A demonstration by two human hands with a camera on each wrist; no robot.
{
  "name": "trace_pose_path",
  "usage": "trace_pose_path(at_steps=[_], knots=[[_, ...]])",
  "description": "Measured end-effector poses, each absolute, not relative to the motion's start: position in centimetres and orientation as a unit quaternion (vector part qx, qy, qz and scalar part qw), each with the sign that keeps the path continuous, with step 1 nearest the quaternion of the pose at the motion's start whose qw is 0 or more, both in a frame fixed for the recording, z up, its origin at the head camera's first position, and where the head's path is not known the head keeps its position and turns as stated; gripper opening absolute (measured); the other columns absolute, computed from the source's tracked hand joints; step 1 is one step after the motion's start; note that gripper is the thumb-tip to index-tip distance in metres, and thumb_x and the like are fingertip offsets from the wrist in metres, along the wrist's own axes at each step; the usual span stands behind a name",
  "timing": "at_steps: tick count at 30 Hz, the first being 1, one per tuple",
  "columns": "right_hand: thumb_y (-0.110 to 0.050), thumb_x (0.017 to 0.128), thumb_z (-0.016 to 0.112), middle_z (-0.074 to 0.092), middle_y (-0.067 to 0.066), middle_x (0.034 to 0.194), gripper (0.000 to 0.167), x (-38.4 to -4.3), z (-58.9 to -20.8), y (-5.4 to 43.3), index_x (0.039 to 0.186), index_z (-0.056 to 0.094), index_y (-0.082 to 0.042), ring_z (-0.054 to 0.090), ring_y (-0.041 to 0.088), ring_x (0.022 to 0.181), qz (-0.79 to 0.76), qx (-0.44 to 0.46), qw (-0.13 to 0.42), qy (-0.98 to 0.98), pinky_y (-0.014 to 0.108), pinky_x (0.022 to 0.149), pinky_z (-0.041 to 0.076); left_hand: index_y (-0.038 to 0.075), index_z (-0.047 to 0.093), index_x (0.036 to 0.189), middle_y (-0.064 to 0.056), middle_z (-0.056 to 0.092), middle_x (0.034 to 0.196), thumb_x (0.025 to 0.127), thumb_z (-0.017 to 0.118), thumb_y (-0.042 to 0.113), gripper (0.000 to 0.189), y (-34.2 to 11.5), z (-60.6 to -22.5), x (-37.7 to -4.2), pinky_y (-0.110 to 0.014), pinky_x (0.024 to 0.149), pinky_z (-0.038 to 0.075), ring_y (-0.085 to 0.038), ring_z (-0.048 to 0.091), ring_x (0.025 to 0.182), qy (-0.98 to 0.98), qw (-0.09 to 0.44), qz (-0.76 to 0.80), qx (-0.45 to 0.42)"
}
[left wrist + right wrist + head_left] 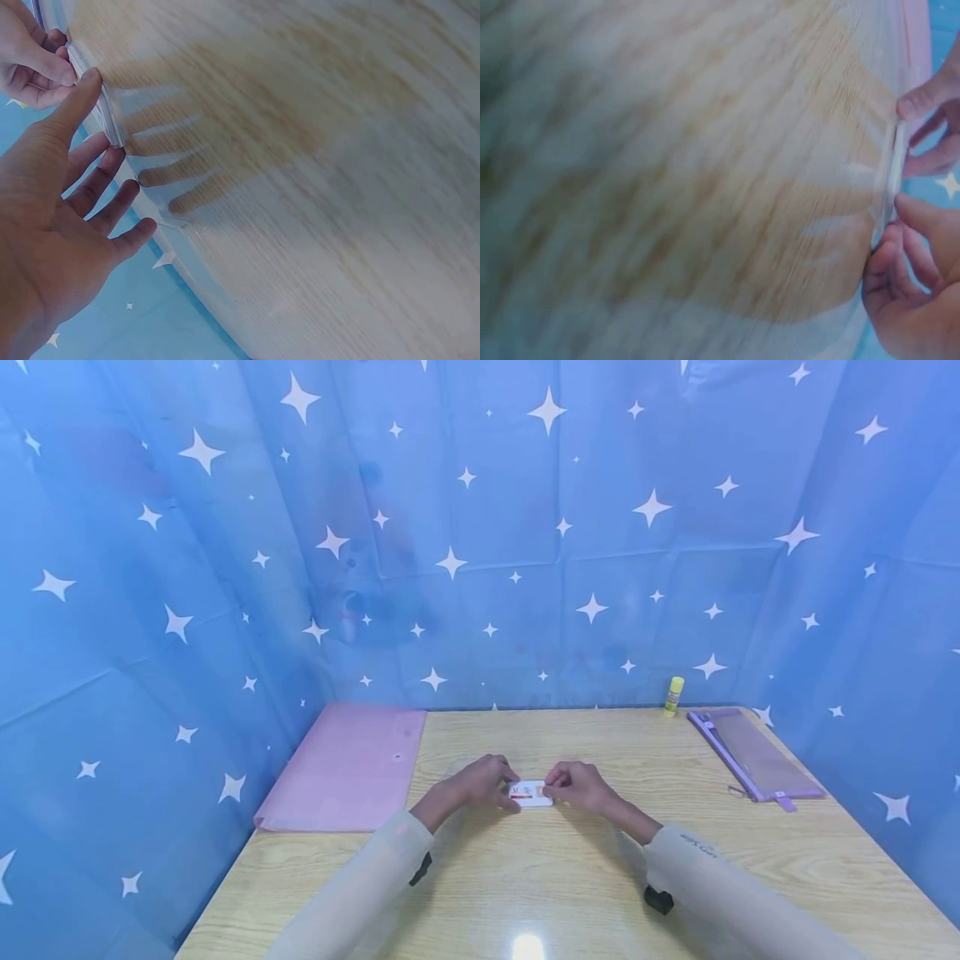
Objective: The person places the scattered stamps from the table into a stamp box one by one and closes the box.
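The person's left hand (480, 783) pinches one end of a small, flat, white rectangular packet with dark and red printing (529, 794), thumb and fingertips at its edges and the outer fingers spread loosely away. The right hand (585, 787) pinches the opposite end, its fingers bent. The packet sits between them, over the middle of the pale wood-grain tabletop (487, 893); whether it rests there or is held just above cannot be told.

Good handling here probably means a light, even hold at both ends, one hand steadying while the other works, since a hard squeeze could bow the layers.

The head view shows the printed face, which neither wrist view does. The left wrist view gives the layered edge (113, 124) instead (perhaps stacked leaves, though it is hard to say). The right wrist view is softer. Only the head view shows the translucent pink plastic folder (345, 768) whole, the yellow cylindrical glue stick (673, 697) and the purple-trimmed grey zip pouch (757, 752) entire.
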State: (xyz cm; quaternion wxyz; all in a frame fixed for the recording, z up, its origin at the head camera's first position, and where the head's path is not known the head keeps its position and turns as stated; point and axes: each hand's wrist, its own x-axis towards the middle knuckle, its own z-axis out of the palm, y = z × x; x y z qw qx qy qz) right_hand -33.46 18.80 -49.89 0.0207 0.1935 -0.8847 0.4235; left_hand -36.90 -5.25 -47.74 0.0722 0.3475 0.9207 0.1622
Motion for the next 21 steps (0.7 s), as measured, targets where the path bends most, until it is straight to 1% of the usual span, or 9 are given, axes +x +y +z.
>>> trace_pose_path(at_steps=[14,21], knots=[[-0.007,0.093,0.076,0.072,0.007,0.083,0.008,-33.53,-49.85,18.89,0.094,0.072,0.000,0.064,0.014,0.069,0.427,0.186,0.009,-0.885,0.020,0.054,0.047,0.008,0.073,0.128,-0.003,0.068,0.115,0.081,0.090,0.034,0.057,-5.22,-47.76,-36.91,-0.022,0.086,0.051,-0.013,0.060,0.097,0.919,0.069,0.161,0.353],[-0.005,0.095,0.073,0.073,0.007,0.085,0.005,-33.67,-49.93,18.98,0.094,0.073,0.000,0.065,0.014,0.071,0.417,0.199,0.023,-0.887,0.020,0.055,0.048,0.008,0.073,0.129,-0.003,0.068,0.115,0.081,0.090,0.035,0.058,-5.24,-47.62,-36.76,-0.023,0.087,0.051,-0.013,0.060,0.098,0.920,0.067,0.159,0.353]])
